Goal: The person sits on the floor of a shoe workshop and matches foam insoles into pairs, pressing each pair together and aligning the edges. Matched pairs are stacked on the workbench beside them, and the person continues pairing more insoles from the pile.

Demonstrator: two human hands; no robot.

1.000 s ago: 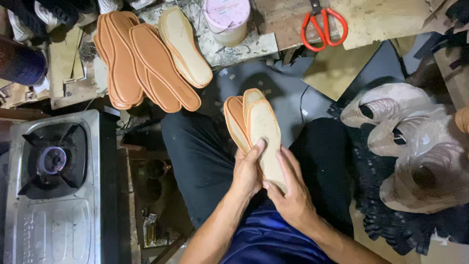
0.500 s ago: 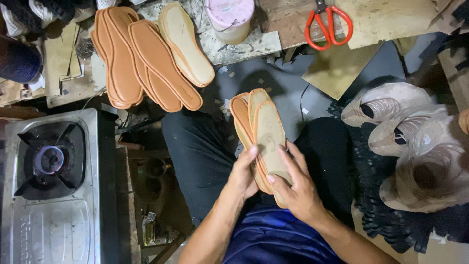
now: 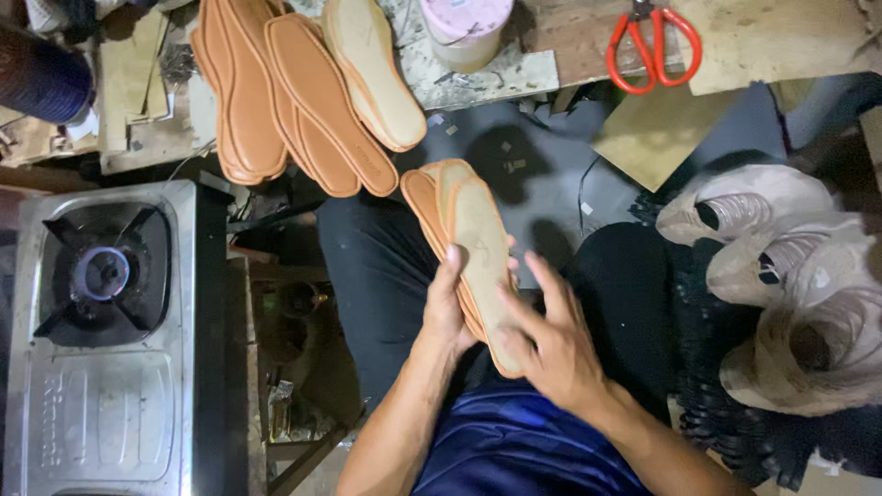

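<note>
Over my lap I hold a small stack of tan shoe insoles (image 3: 464, 220), fanned out at the toe end. My left hand (image 3: 447, 308) grips the stack from the left side, thumb against its edge. My right hand (image 3: 549, 338) rests on the heel end with fingers spread across the top insole. More brown and tan insoles (image 3: 303, 92) lie overlapped on the workbench ahead, to the left of the held stack.
A steel gas stove (image 3: 101, 331) stands at the left. Red-handled scissors (image 3: 654, 41) and a pink-lidded container (image 3: 466, 28) sit on the bench. Several pale shoe uppers (image 3: 790, 276) pile up at the right. Cardboard pieces (image 3: 657, 138) lie beyond my knees.
The held stack has shifted slightly right and fanned wider. My right hand's fingers have slid across the top insole.
</note>
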